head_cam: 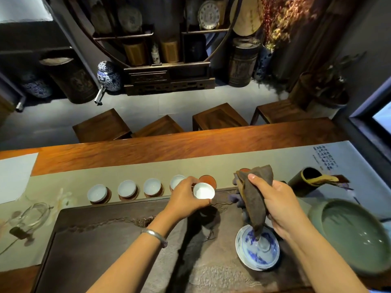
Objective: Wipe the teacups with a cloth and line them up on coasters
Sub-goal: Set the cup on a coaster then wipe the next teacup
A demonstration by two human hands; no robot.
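Observation:
My left hand (186,197) holds a small white teacup (203,190) by its rim, just in front of a bare red-brown coaster (208,180). To its left, several white teacups sit on coasters in a row, from the leftmost teacup (97,193) to the one (176,181) partly hidden behind my left hand. My right hand (281,206) grips a brown cloth (255,199) that hangs down over a blue-and-white dish (257,249). Another coaster (245,170) peeks out behind the cloth.
A dark stone tea tray (118,246) fills the near table. At the right stands a green ceramic bowl (355,231), and behind it a dark tube of tea tools (304,181). A glass pitcher (35,214) lies at the left. Wooden stools (218,117) stand beyond the table.

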